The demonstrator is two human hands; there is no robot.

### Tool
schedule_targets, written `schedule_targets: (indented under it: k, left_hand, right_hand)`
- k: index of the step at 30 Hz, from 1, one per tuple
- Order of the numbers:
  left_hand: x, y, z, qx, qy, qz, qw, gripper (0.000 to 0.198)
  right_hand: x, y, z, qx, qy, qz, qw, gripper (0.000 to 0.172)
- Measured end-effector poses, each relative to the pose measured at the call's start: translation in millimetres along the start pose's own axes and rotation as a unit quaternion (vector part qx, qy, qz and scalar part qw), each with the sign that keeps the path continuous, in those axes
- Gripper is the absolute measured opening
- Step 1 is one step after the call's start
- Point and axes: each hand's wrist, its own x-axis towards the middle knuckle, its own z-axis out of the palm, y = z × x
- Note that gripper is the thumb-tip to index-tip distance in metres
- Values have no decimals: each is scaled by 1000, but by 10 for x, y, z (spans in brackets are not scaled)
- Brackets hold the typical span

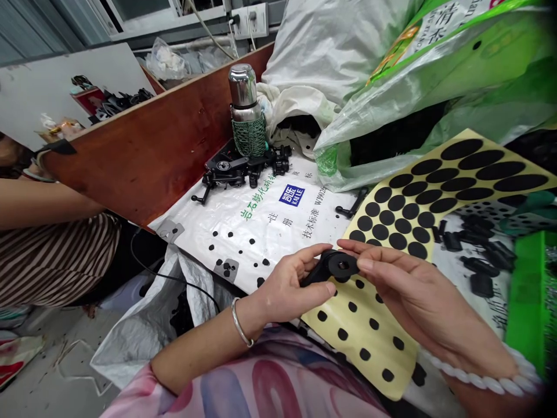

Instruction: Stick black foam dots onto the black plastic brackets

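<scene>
Head view: a single black plastic part (331, 268) is held between both hands, above the near end of a yellow sheet (369, 342) that lies on the bench (270, 226). The left hand (289, 284) is curled about the part's narrow tail, thumb beneath and fingers above, so it is closed on the part. The right hand (418, 296) is laid out almost flat, its fingertips pressed to the part's round head, where a small hole is seen; whether a pad is pinched under those fingertips cannot be told. The part's long axis runs from lower left to upper right, tail toward the left hand, round head toward the right. The right hand is the nearer to the round head and to the sheets.

Two yellow sheets are seen. The near one carries small black dots, about eleven visible, the rest being hidden under the hands. A farther sheet (448, 191) carries larger black discs in rows, some two dozen or more; an exact count is prevented by the stretched edge of the picture. One steel flask (246, 110) in a green net sleeve stands upright at the back of the bench, beside a heap of black parts (243, 168) too tangled to count. More black pieces (474, 255) lie to the right. Another person's striped sleeve (52, 261) is seen at the left, well apart.
</scene>
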Motion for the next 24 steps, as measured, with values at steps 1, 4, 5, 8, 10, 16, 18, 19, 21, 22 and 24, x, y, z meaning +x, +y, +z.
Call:
schedule_targets:
  k: [1, 4, 5, 8, 10, 16, 18, 19, 21, 22, 24]
  left_hand:
    - [1, 3, 8, 2, -2, 1, 1000, 65]
    - [3, 16, 31, 9, -3, 1, 1000, 66]
    - [2, 20, 36, 11, -3, 0, 1000, 66]
    - [-1, 28, 41, 15, -4, -5, 1000, 67]
    - [-5, 30, 41, 16, -7, -5, 1000, 66]
    - [-16, 17, 50, 24, -8, 4, 1000, 65]
    - [-17, 6, 48, 24, -11, 9, 1000, 64]
    - [-18, -1, 45, 23, -12, 12, 1000, 63]
    - [-21, -18, 41, 20, -15, 18, 1000, 61]
    - [-23, -25, 40, 19, -15, 20, 1000, 59]
    - [-26, -35, 43, 18, -11, 22, 1000, 58]
  right_hand:
    - [7, 10, -4, 2, 0, 1, 1000, 29]
    - [19, 30, -15, 7, 0, 2, 1000, 29]
    - [18, 31, -18, 6, 1, 0, 1000, 29]
    - [-5, 20, -16, -1, 4, -9, 1000, 28]
    - [-22, 9, -5, 1, 0, -6, 1000, 26]
    - [-23, 31, 17, 11, -4, 11, 1000, 25]
    - [-24, 49, 13, 12, -7, 11, 1000, 24]
    - [-26, 56, 10, 11, -7, 11, 1000, 24]
    - [-32, 68, 7, 8, -6, 11, 1000, 24]
    - [-33, 73, 5, 7, -6, 11, 1000, 25]
    - [-32, 85, -1, 5, -6, 9, 1000, 26]
